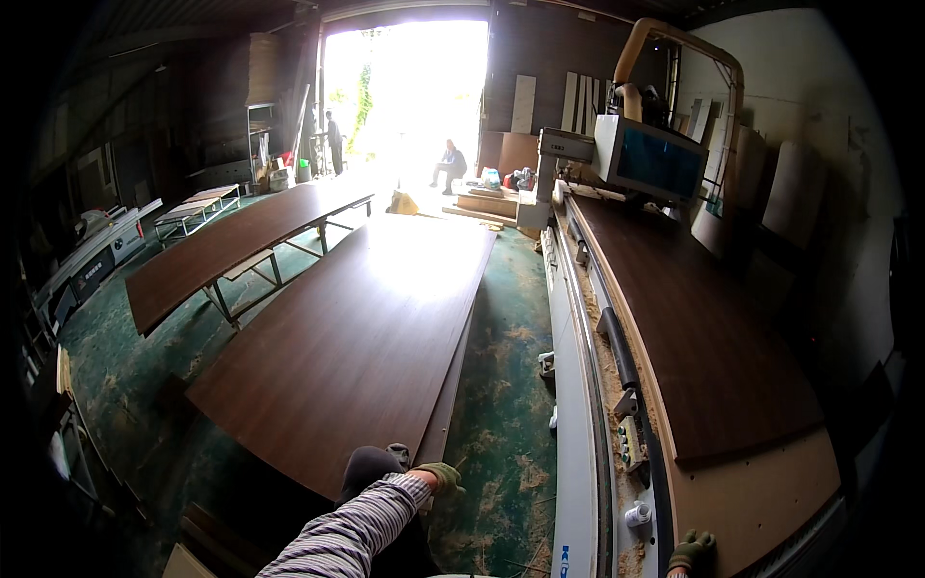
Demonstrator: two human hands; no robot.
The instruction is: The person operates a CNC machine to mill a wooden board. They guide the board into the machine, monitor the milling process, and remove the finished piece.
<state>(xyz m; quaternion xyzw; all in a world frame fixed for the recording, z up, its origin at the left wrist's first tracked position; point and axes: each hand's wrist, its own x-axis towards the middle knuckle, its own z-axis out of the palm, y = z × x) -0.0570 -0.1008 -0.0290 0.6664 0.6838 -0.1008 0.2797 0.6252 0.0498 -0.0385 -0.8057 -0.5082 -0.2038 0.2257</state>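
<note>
My left hand [441, 477], in a green work glove below a striped sleeve, is in front of the near end of a stack of dark brown wood-grain panels [337, 337]. Its fingers are too small and dark to make out, and I see nothing clearly held. On the right, my gloved right hand [693, 551] rests on the near left edge of a light brown board [752, 501], fingers spread. Another dark brown panel [713, 337] lies on the bed of a long cutting machine [578, 405], over that board.
A brown panel [231, 241] lies on a metal stand at left. The machine's screen [655, 159] and hose [727, 58] rise at back right. A white roll [638, 515] and sawdust sit along its side. Two people [450, 166] are by the bright doorway. A saw [96, 255] stands far left.
</note>
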